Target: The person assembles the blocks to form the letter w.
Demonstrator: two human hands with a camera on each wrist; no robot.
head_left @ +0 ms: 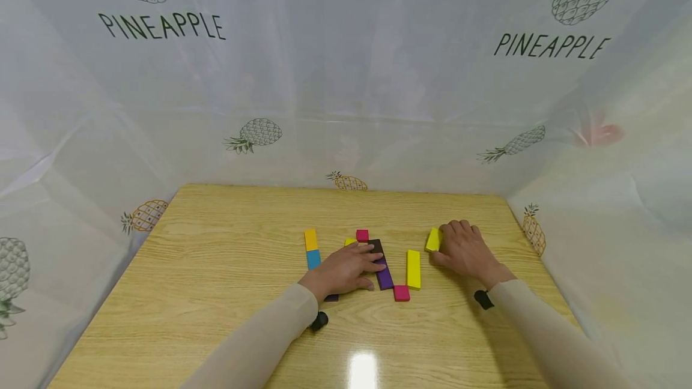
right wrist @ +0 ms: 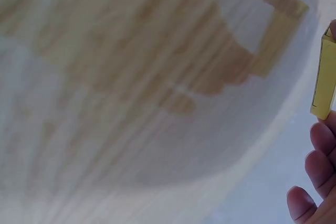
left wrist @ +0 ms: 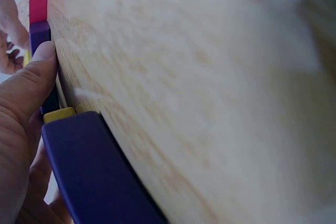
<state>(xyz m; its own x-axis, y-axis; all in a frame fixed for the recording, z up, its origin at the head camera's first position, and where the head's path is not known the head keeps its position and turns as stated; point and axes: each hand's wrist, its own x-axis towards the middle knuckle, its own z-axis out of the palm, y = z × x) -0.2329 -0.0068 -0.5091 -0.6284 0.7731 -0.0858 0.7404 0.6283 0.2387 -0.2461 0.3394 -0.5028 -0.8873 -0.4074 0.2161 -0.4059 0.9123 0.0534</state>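
My left hand lies over a long purple block in the middle of the wooden table. In the left wrist view the thumb presses the side of the purple block and curled fingers show on its far side. A pink block sits at the purple block's end, and a dark blue block lies under the wrist. My right hand grips a short yellow block at the right. In the right wrist view the yellow block stands above the fingers.
A long yellow block, two pink blocks, a yellow block and a blue block lie around the hands. A pineapple-print plastic sheet walls the table on three sides.
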